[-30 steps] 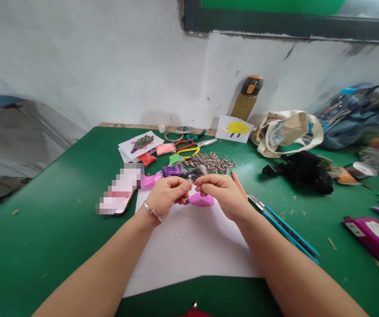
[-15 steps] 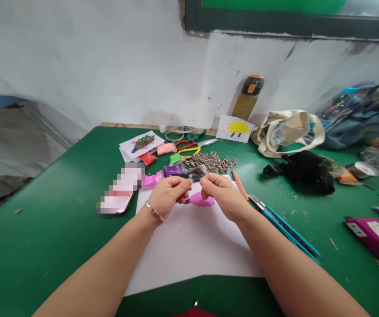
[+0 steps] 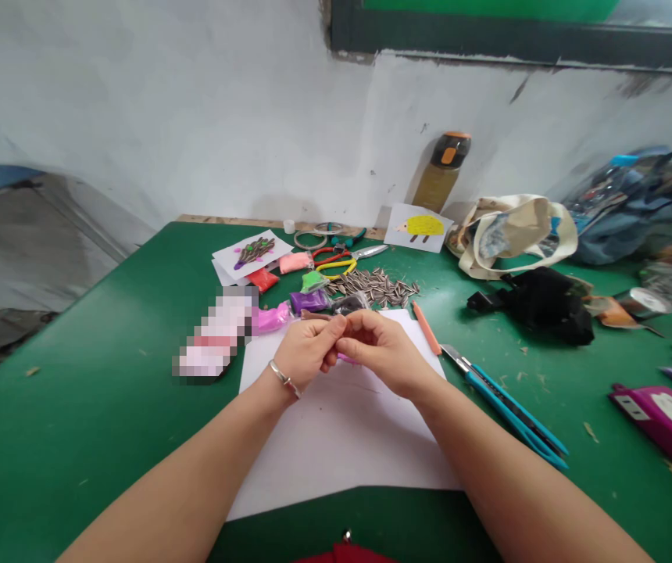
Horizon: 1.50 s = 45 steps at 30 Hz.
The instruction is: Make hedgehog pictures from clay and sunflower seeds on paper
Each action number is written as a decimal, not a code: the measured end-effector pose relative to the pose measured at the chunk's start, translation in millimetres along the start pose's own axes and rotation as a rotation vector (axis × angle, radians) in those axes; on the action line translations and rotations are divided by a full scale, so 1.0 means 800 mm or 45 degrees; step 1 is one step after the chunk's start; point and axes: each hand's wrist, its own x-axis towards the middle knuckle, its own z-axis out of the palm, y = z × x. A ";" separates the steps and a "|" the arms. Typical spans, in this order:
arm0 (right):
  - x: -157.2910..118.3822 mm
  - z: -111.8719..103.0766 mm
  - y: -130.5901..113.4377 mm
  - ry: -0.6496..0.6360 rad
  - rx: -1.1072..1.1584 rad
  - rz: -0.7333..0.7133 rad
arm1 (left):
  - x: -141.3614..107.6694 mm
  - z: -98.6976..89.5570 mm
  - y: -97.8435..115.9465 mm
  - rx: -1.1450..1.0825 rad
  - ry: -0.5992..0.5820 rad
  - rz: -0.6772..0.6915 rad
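Note:
My left hand (image 3: 308, 346), with a silver bracelet at its wrist, and my right hand (image 3: 384, 349) meet above a sheet of white paper (image 3: 336, 438). Fingertips of both hands are pinched together, touching one another. Whatever is between them is too small or hidden to make out. Under the hands lies a flat pink clay shape (image 3: 346, 360) on the paper, mostly covered now. Just beyond are a heap of striped sunflower seeds (image 3: 380, 287) and packets of purple clay (image 3: 309, 300), pink clay (image 3: 273, 317) and green clay (image 3: 313, 281).
A blurred-out phone (image 3: 216, 336) lies left of the paper. Right of it are an orange stick-like tool (image 3: 427, 328) and a teal utility knife (image 3: 503, 403), blade out. Scissors (image 3: 351, 258), a seed-covered picture (image 3: 254, 254), a bottle (image 3: 441, 172) and a cloth bag (image 3: 509, 234) stand farther back.
My two hands have come together; they were slightly apart before. The pink clay shape, visible between them earlier, is now mostly covered.

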 end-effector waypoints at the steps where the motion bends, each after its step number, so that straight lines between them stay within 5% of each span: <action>1: 0.000 0.001 -0.001 0.014 -0.006 -0.003 | 0.000 0.001 0.000 0.013 0.005 0.001; 8: 0.002 -0.012 -0.002 0.288 -0.235 0.017 | 0.002 -0.005 -0.001 -0.073 -0.021 -0.011; 12: 0.004 -0.022 0.001 0.364 0.038 0.064 | 0.006 -0.015 0.000 0.000 0.114 0.061; 17: 0.006 -0.026 0.000 0.365 0.328 0.128 | 0.008 -0.029 0.003 0.452 0.229 0.304; 25: 0.007 -0.029 0.003 0.366 0.163 0.116 | 0.010 -0.041 0.003 1.027 0.281 0.487; 31: 0.006 -0.031 0.004 0.354 0.171 0.117 | 0.020 -0.042 -0.012 1.309 0.035 0.853; 37: 0.007 -0.028 0.004 0.348 0.186 0.207 | 0.029 -0.046 -0.019 1.474 -0.052 0.770; 45: 0.007 -0.030 0.007 0.334 0.048 0.149 | 0.029 -0.051 -0.018 1.492 0.132 0.728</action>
